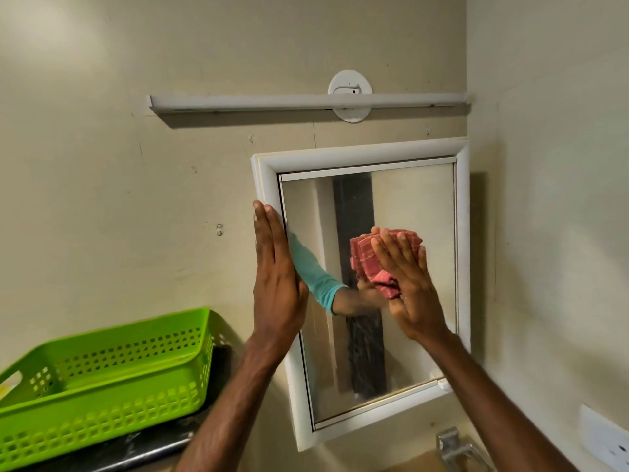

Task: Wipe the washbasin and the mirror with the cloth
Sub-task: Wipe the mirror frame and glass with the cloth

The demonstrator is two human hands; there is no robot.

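Up at the mirror (pixel 408 199), right of centre in the frame. Pressing a bunched red cloth (pixel 369 264) onto the glass with the right hand (pixel 408 284): fingers straight and spread over the fabric, palm flat, nothing curled round it. Mid-glass for the cloth, poking out above and to the left of those fingers, with its reflection just behind. Bracing with the left hand (pixel 275 281), flat too, fingers straight and together, laid along the left side of the white frame (pixel 357 155). Well apart from the cloth, bare glass between the two hands. Lower left: a green perforated basket (pixel 102 379) on a dark bench (pixel 136 447). Across the top: a long white light fitting (pixel 306 102) on the wall. Bottom right: a metal tap (pixel 452 444) just under the frame and a white socket (pixel 606 437) in the far corner.
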